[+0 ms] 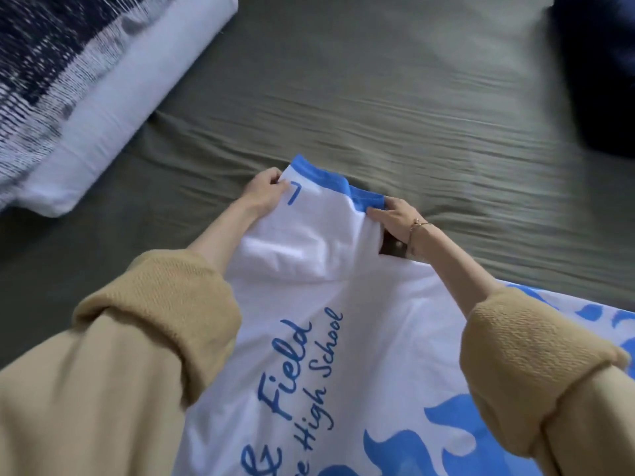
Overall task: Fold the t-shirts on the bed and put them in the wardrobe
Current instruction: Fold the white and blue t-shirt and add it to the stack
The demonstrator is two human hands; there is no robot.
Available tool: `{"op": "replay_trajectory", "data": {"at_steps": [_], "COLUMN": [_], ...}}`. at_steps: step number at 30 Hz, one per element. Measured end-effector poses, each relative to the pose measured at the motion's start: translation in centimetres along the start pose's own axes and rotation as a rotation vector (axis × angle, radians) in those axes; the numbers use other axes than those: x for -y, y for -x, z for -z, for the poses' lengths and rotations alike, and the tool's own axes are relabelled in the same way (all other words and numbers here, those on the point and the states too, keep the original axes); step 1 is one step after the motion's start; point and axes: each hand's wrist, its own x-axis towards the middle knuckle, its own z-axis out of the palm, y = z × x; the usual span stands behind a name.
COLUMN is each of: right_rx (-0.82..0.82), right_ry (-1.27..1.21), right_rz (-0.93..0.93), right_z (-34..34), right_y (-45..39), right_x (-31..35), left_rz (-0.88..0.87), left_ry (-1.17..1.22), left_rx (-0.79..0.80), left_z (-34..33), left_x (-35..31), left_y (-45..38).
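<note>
A white t-shirt [371, 338] with blue script lettering and blue flame shapes lies across the grey-green bed [395, 97]. Its sleeve, edged with a blue band [330, 182], points away from me. My left hand [264, 190] pinches the sleeve's left corner beside the band. My right hand [395, 219] pinches the right end of the band, thumb on top. Both arms wear tan sleeves pushed up the forearm. The right wrist carries a thin bracelet. The shirt's lower part runs out of view at the bottom.
A white pillow [113, 125] with a dark blue and white patterned pillow [44, 60] on it lies at the far left. A dark blue fabric mass [598, 70] sits at the far right. Wrinkled sheet stretches beyond the sleeve.
</note>
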Motion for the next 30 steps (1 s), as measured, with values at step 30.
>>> {"op": "replay_trajectory", "data": {"at_steps": [30], "right_rx": [-0.144], "right_ry": [-0.048], "right_rz": [-0.067], "right_z": [-0.9], "right_y": [1.9], "right_x": [0.4], "left_rz": [-0.193], "left_ry": [0.038], "left_rx": [0.015], "left_z": [-0.2], "left_x": [2.7], "left_y": [5.1]}}
